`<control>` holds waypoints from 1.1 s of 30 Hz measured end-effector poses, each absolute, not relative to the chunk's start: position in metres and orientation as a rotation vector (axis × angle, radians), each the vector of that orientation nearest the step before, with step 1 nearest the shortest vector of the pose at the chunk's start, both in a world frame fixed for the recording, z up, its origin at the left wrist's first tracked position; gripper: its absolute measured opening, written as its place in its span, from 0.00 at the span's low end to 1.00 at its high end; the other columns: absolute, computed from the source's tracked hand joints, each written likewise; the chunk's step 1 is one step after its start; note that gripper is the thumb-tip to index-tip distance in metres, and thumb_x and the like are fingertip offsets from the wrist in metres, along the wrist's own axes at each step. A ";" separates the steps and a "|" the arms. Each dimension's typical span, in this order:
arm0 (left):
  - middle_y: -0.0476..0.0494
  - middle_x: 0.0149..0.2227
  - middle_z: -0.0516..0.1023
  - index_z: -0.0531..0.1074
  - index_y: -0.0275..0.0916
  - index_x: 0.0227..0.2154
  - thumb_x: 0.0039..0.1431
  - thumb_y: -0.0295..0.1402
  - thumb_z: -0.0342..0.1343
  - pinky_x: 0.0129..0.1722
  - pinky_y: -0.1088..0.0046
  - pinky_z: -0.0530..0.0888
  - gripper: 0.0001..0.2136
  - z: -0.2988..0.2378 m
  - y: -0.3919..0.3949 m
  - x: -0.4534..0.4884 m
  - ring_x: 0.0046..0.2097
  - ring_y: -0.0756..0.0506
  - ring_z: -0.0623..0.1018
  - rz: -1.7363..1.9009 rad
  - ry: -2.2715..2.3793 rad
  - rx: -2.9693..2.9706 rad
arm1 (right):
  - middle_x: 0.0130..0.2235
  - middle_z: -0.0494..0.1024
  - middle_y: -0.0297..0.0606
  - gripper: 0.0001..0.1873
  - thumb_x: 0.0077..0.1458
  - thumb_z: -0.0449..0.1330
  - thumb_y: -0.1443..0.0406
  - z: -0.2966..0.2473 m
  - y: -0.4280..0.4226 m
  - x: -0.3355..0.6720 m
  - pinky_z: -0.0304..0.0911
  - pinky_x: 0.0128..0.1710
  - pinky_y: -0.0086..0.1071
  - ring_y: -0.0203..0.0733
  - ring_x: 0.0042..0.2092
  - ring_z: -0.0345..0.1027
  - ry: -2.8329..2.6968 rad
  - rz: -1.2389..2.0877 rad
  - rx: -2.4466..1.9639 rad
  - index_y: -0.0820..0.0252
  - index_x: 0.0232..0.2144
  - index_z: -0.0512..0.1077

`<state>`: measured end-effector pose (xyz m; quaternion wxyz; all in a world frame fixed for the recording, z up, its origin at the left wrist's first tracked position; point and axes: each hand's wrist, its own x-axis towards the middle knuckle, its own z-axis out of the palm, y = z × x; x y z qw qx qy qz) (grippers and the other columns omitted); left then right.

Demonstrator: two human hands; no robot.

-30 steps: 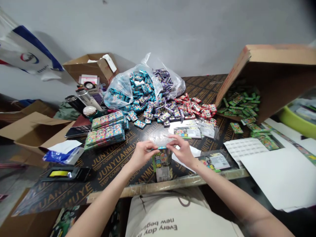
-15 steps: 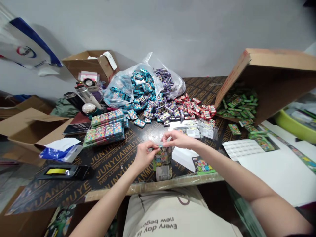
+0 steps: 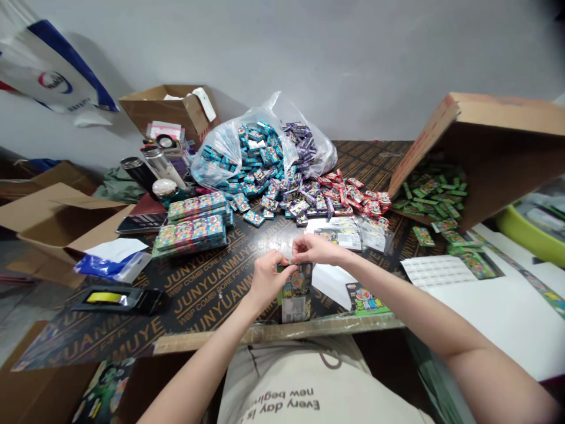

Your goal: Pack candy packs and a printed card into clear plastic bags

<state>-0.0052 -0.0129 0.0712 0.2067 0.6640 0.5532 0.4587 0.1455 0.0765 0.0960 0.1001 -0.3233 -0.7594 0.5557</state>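
Pale wall (image 3: 309, 53) rises behind the black worktop (image 3: 207, 294), and gold lettering runs across the boards under everything laid out here. My left hand (image 3: 267, 281) and my right hand (image 3: 315, 248) are both closed in a tight pinch, gripping the top of a printed cartoon packet (image 3: 295, 294). It stands upright just behind the worktop's front edge, right in front of my apron (image 3: 304, 394). A small teal piece shows between my fingers at its top, too small for me to tell what it is. Just right of the packet lies a white paper (image 3: 331, 285), touching the green printed card (image 3: 366, 299) beside it. Ahead of my hands are clear plastic sleeves (image 3: 348, 235), then loose red packets (image 3: 353, 194) running into purple packets (image 3: 300, 203). Blue packets (image 3: 260, 156) spill from a big clear bag (image 3: 212, 156) at the back. To my left sit two rows of wrapped bundles (image 3: 189, 232), steel flasks (image 3: 156, 165) and a roll of yellow tape (image 3: 106, 298). To my right, green packets (image 3: 428, 194) lie heaped under a tilted cardboard box (image 3: 485, 115), near a sheet of labels (image 3: 436, 271).
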 end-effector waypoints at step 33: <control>0.36 0.56 0.63 0.56 0.40 0.55 0.48 0.40 0.57 0.55 0.61 0.60 0.31 0.035 0.003 -0.026 0.56 0.41 0.64 1.276 1.514 1.553 | 0.42 0.73 0.53 0.23 0.55 0.41 0.74 0.031 0.093 0.244 0.63 0.39 0.36 0.46 0.40 0.69 -2.568 0.087 -1.439 0.68 0.53 0.57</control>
